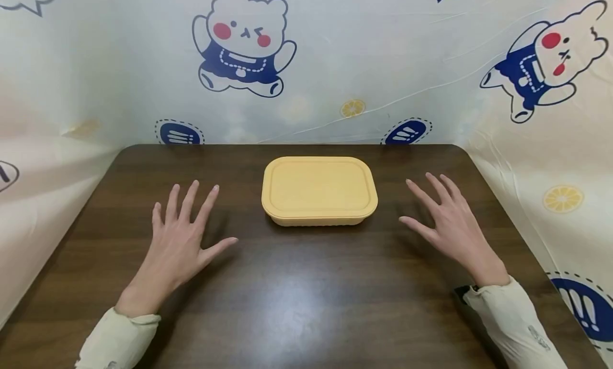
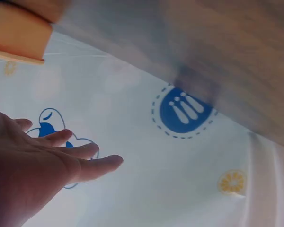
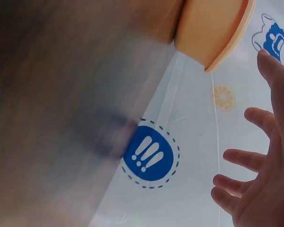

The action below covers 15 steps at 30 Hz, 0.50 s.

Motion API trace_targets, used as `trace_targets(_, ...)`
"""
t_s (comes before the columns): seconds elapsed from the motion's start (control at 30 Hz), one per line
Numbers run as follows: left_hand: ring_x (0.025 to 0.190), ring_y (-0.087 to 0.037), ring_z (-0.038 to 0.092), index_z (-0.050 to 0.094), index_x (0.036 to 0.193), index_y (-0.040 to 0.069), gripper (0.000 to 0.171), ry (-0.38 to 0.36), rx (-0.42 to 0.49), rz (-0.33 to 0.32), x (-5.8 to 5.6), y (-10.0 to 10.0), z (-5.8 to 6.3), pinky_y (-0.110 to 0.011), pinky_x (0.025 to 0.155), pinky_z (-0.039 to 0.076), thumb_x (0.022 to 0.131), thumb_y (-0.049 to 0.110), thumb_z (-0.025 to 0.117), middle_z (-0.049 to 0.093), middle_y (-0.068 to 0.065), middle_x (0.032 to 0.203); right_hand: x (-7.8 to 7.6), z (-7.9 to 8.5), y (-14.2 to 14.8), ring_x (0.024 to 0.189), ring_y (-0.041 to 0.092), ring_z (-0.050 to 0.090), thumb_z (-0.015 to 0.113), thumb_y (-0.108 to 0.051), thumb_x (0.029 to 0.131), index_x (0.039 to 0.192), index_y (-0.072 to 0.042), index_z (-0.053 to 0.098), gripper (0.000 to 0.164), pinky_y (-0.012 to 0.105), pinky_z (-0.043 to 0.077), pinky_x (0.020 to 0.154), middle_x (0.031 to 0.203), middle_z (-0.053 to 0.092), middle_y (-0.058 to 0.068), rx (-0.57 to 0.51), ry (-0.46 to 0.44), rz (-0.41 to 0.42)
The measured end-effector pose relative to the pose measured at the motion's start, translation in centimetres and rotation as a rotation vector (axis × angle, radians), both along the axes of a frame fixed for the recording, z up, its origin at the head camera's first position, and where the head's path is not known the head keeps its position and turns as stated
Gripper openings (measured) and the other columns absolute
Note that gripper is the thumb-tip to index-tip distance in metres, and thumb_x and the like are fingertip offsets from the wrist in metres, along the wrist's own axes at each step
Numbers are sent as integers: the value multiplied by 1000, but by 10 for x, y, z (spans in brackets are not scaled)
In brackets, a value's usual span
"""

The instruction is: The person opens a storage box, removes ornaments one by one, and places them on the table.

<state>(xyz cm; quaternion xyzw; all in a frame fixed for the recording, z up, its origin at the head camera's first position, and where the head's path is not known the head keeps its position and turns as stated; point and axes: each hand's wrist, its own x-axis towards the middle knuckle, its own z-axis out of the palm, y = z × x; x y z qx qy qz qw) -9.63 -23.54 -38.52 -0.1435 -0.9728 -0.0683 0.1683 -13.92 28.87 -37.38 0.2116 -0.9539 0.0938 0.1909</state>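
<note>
A yellow lidded box (image 1: 320, 191) with rounded corners stands near the far edge of the table, its lid on. To its left, my left hand (image 1: 179, 246) hovers over the tabletop with fingers spread, apart from the box. My right hand (image 1: 450, 225) is held to the right of the box, fingers likewise spread and touching nothing. In the left wrist view, part of the box (image 2: 19, 33) shows at the upper left, beyond the left hand (image 2: 33, 165). The right wrist view has the box (image 3: 208, 30) at the top and the right hand (image 3: 265, 179) at the right edge.
The dark brown wooden table (image 1: 297, 305) has rounded far corners and a light glare in front of the box. A pale curtain (image 1: 335, 55) printed with cartoon bears and orange slices hangs behind and beside it. A dark band (image 1: 462, 293) shows at the right wrist.
</note>
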Motion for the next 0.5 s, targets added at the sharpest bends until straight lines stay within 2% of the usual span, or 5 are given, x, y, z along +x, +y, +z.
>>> trace_targets(0.33, 145, -48, 21, 21, 160, 27, 98, 16, 44, -78, -14, 11, 11, -78, 103, 22, 82, 59, 71, 27, -21, 158, -14, 17, -14, 135, 45, 37, 71, -51, 87, 152, -31, 42, 74, 69, 35, 102, 149, 43, 20, -3, -25, 16)
trace_targets(0.5, 140, -48, 30, 27, 158, 23, 82, 47, 58, -132, -21, 15, 15, -76, 103, 24, 91, 47, 68, 32, -22, 155, -18, 24, -20, 132, 44, 41, 67, -51, 92, 152, -30, 41, 69, 68, 36, 101, 145, 48, 20, -16, -49, 8)
